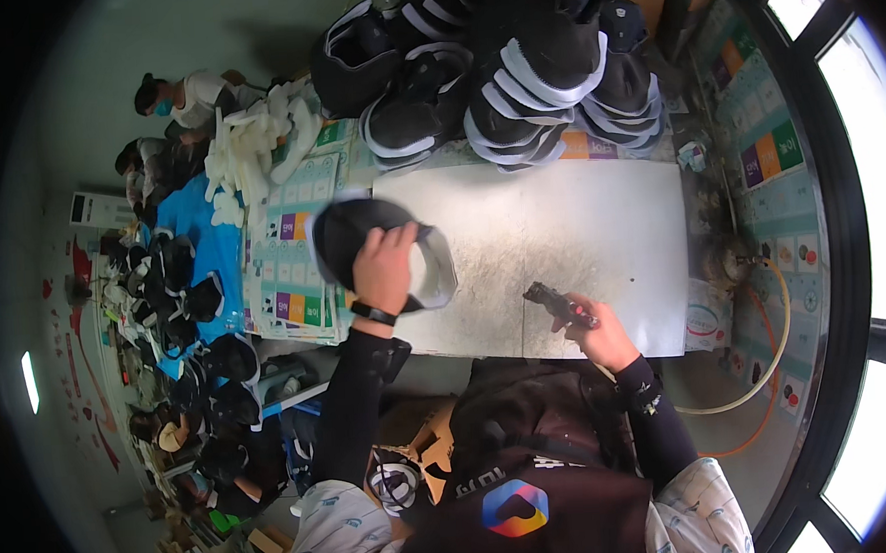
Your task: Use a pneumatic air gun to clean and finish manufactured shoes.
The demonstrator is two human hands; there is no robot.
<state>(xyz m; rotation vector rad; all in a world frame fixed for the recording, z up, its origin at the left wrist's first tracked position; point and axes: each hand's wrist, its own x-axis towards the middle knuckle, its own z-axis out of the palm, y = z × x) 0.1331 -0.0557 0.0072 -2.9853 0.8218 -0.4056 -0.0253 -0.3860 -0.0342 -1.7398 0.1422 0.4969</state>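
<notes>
At the left part of the white work board (600,208), my left hand (381,272) is closed on a black cap (344,240), which is tilted so that its pale inside shows. The cap is slightly blurred. Over the board's front right part, my right hand (602,336) grips a dark, grimy spray gun (561,304). Its nozzle points left and away from me, towards the middle of the board, apart from the cap. Brownish specks and stains mark the board between the two hands.
Stacked black caps with pale brims (538,81) crowd the table's far side. White padded pieces (255,136) lie at the far left. A yellowish hose (781,329) curves along the right. Several other people (193,97) sit at the left, beside a blue-covered table (204,214).
</notes>
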